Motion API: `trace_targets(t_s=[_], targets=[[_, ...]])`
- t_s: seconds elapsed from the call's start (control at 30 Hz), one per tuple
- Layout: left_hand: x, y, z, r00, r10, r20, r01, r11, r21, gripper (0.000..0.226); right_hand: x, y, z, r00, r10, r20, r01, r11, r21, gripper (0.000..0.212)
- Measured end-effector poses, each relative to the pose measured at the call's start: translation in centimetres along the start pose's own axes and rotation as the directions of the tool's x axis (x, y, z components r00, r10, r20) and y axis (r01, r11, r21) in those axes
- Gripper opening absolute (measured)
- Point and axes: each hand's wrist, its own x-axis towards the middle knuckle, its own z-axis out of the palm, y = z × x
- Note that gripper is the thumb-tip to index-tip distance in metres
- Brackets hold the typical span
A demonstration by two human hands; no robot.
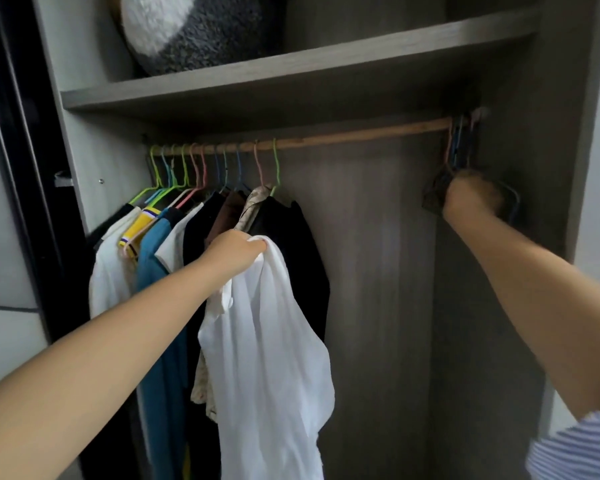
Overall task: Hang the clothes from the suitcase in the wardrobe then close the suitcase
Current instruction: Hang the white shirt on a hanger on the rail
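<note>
Hung clothes: a row of garments [187, 258] in white, yellow, teal, black, brown and a pale print hangs on thin coloured wire hangers at the left end of the rail.
Left hand: the left hand [234, 252] has its grip closed on the bunched top of a thin white fabric garment [267, 358], which hangs loose from the fist, just in front of the hung black piece.
Rail: a light wooden hanging rail [361, 135] spans the grey wood-grain wardrobe [378, 254] under its shelf [291, 69]; its middle stretch is bare.
Shelf item: a fluffy white and dark grey cushion [194, 29] sits on the shelf.
Right hand: the right hand [473, 194] reaches to a cluster of empty thin hangers [459, 143] at the rail's right end, its grip curled round their lower bars.
Sleeve: a blue-and-white striped sleeve [579, 448] shows at the lower right corner.
</note>
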Motion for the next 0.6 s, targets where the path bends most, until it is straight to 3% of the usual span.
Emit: trace_targets(t_s=[0.07, 0.13, 0.2, 0.3, 0.4, 0.5, 0.6], targets=[[0.2, -0.1, -0.2, 1.0, 0.001, -0.012, 0.0, 0.999, 0.041, 0.041, 1.0, 0.3, 0.5, 0.992, 0.122, 0.018, -0.123, 0.975, 0.184, 0.04], [0.5, -0.5, -0.4, 1.0, 0.003, -0.027, -0.001, 0.998, 0.07, 0.038, 1.5, 0.1, 0.7, 0.987, 0.154, 0.053, -0.162, 0.945, 0.284, 0.044], [0.8, -1.1, -0.7, 0.999, 0.004, -0.032, -0.001, 0.996, 0.085, 0.032, 1.3, -0.6, 0.7, 0.992, 0.101, 0.072, -0.119, 0.943, 0.311, 0.048], [1.2, -2.1, -1.0, 1.0, -0.005, -0.023, 0.007, 0.995, 0.096, 0.02, 0.0, -2.0, 0.5, 0.999, -0.02, 0.03, 0.007, 0.931, 0.365, 0.036], [1.5, -2.3, -0.9, 1.0, -0.008, 0.01, 0.007, 0.996, 0.087, 0.014, -1.2, -2.6, 1.8, 0.998, -0.058, 0.029, 0.034, 0.844, 0.535, 0.031], [1.8, -2.7, -0.9, 1.0, -0.009, 0.019, 0.007, 0.996, 0.087, 0.014, -3.8, -3.3, 4.8, 0.992, -0.095, 0.088, -0.006, 0.646, 0.764, 0.023], [1.8, -2.9, -1.1, 1.0, -0.012, -0.001, 0.012, 0.997, 0.082, 0.01, -7.6, -3.4, 8.3, 0.961, -0.099, 0.259, -0.222, 0.286, 0.932, 0.04]])
